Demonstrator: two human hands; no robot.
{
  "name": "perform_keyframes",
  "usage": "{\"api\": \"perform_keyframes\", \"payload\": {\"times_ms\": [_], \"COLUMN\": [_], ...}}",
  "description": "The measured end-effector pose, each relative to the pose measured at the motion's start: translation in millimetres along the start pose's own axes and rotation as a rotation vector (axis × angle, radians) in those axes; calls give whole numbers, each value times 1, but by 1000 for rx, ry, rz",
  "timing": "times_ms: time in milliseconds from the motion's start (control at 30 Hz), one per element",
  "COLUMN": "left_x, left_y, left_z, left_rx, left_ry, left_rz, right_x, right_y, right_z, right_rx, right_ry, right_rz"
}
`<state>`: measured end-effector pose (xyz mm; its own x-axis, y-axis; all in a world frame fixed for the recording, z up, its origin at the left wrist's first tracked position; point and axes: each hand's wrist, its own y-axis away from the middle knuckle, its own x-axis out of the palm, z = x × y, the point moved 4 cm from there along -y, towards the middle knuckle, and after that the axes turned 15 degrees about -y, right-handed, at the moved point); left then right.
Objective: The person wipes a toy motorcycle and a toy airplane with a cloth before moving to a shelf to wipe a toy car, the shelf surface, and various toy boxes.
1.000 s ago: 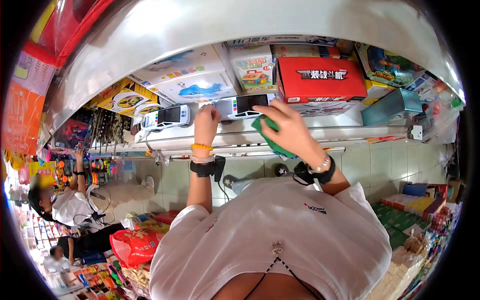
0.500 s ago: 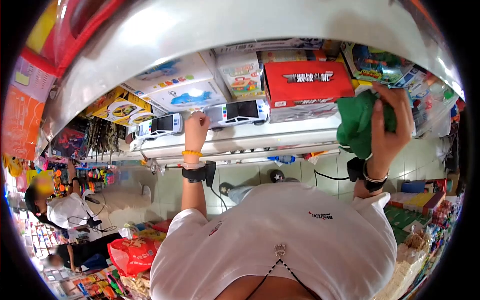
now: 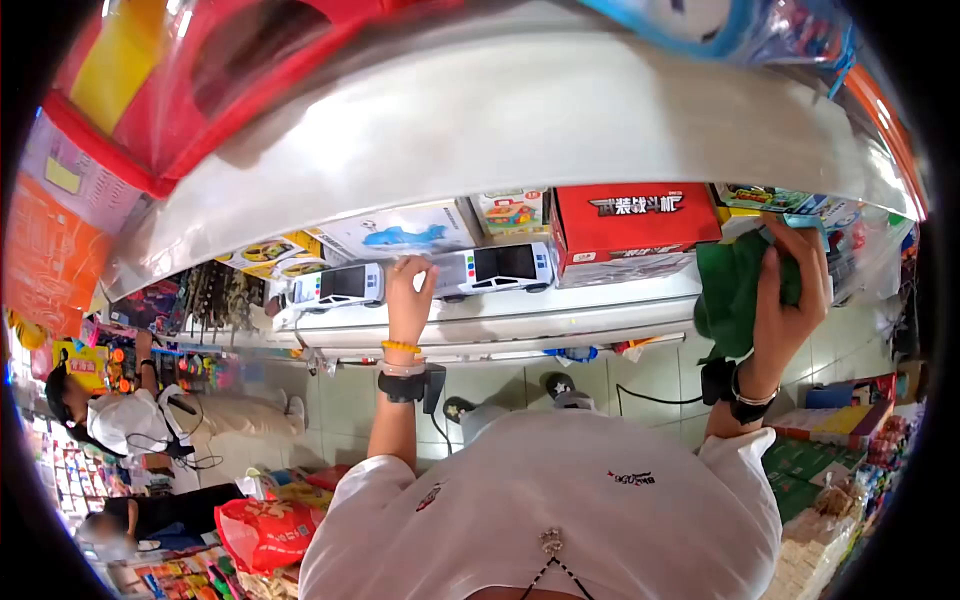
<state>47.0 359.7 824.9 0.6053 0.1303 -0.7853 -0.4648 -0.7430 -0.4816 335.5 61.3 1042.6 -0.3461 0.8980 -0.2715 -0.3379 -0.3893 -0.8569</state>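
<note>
My right hand (image 3: 792, 285) is wrapped round a bunched green cloth (image 3: 728, 290), which hangs in front of the shelf at the right. My left hand (image 3: 408, 287) is over the shelf edge between two silver toy cars, its fingers curled inward. Close to its thumb side is the tail of the right toy car (image 3: 500, 268). The left toy car (image 3: 342, 286) stands just beyond its other side. I cannot tell whether anything is held in those curled fingers, whose tips are partly hidden.
A red toy box (image 3: 635, 225) and a white box with a blue whale picture (image 3: 400, 236) stand on the white shelf (image 3: 600, 299). Another shelf panel (image 3: 450, 130) overhangs them. At the left, a person in a white top (image 3: 125, 420) stands in the aisle near a red bag (image 3: 268, 535).
The view has tilted, so the shelf goods sit lower and the upper panel shows more. The green cloth has shifted and hangs lower in my right hand. My left hand stays between the cars.
</note>
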Motion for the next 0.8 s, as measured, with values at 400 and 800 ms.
{"api": "perform_keyframes", "payload": {"times_ms": [400,800], "left_x": [13,30], "left_y": [26,39], "left_z": [-51,-45], "left_rx": [252,248], "left_ry": [27,41], "left_rz": [-79,-61], "right_x": [60,128], "right_y": [-21,14], "right_z": [-39,-104], "right_rx": [-120,19], "right_ry": [69,69], "right_rz": [42,359]}}
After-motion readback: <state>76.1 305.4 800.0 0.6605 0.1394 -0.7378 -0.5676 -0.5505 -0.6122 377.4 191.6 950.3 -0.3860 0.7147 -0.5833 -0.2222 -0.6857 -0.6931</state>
